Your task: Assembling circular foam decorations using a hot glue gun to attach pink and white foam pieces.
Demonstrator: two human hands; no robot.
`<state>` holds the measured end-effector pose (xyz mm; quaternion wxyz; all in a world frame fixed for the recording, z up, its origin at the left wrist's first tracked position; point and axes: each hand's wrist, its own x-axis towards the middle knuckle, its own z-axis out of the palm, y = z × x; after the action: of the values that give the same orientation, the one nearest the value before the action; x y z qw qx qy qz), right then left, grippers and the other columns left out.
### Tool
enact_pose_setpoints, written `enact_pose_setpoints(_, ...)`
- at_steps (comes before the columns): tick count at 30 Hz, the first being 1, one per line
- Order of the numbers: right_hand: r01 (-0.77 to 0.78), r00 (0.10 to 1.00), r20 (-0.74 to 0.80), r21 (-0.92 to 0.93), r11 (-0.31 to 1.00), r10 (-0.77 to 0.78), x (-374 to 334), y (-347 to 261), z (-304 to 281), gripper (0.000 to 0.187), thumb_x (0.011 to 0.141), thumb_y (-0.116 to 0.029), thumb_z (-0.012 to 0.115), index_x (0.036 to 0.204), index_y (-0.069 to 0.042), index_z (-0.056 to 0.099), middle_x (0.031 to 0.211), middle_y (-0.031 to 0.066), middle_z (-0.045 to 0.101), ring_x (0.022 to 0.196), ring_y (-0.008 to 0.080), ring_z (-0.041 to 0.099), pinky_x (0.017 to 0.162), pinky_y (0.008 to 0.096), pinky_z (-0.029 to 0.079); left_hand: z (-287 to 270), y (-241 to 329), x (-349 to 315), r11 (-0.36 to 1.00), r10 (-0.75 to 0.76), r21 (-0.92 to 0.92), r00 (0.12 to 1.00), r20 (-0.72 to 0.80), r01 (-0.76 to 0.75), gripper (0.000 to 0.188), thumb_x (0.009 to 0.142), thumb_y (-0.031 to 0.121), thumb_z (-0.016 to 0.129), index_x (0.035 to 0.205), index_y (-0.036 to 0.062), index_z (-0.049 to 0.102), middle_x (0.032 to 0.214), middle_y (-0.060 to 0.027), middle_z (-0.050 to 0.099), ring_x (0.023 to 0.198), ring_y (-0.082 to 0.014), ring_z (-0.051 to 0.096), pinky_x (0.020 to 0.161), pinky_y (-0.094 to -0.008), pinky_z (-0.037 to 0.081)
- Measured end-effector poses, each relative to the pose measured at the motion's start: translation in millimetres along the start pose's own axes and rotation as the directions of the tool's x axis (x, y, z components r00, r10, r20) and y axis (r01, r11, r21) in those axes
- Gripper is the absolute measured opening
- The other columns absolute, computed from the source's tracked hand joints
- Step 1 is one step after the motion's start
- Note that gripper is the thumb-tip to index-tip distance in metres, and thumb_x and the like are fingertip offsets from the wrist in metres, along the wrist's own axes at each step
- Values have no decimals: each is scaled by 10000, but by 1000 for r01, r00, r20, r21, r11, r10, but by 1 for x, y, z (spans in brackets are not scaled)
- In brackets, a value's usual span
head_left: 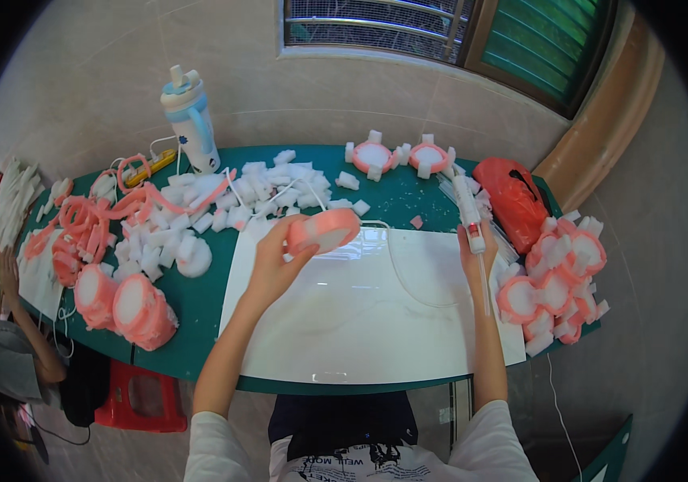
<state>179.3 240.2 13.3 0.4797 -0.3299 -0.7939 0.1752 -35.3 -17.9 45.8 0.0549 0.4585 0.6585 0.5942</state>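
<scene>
My left hand (272, 261) is closed around a round foam piece (329, 233), a white disc with a pink band round its edge. It is raised above the white board (344, 337), near the board's far edge. At the board's right side my right hand (472, 251) grips a white glue gun (466, 202). Its tip points away from me, and a clear glue stick sticks out of its back end along my forearm. A white cord (400, 273) curves across the board. Most of my right fingers are hidden.
Loose white foam blocks (256, 185) and pink foam strips (83, 221) cover the table's left and back. Pink-banded discs (139, 309) are stacked at left; joined ones (557, 285) pile up right, beside a red bag (508, 201). A bottle (193, 128) stands behind. Another person's hand (8, 273) is far left.
</scene>
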Motion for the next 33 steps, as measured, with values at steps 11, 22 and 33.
enact_pose_setpoints(11, -224, 967, 221, 488, 844, 128, -28, -31, 19, 230, 839, -121, 533, 1051, -32, 527, 656, -2, 502, 533, 52, 448, 472, 200, 354, 56, -44, 2, 959, -140, -245, 990, 20, 141, 459, 729, 43, 643, 1142, 2, 446, 1006, -103, 580, 838, -173, 577, 681, -258, 489)
enact_pose_setpoints(22, -397, 913, 326, 565, 724, 246, -42, -36, 16, 277, 805, -149, 591, 1049, -20, 567, 629, 13, 542, 547, 56, 497, 503, 211, 408, 56, -48, -5, 904, -177, -382, 981, 80, 194, 400, 753, 36, 640, 1092, -11, 433, 993, -78, 540, 949, -141, 531, 711, -234, 470)
enact_pose_setpoints(33, -188, 914, 406, 382, 905, 19, -54, -35, 19, 192, 777, -99, 608, 960, -41, 604, 665, 6, 561, 559, 61, 504, 494, 199, 416, 54, -34, -3, 956, -246, -201, 959, -141, 216, 305, 732, 37, 650, 966, -11, 461, 868, -73, 602, 806, -137, 594, 701, -258, 504)
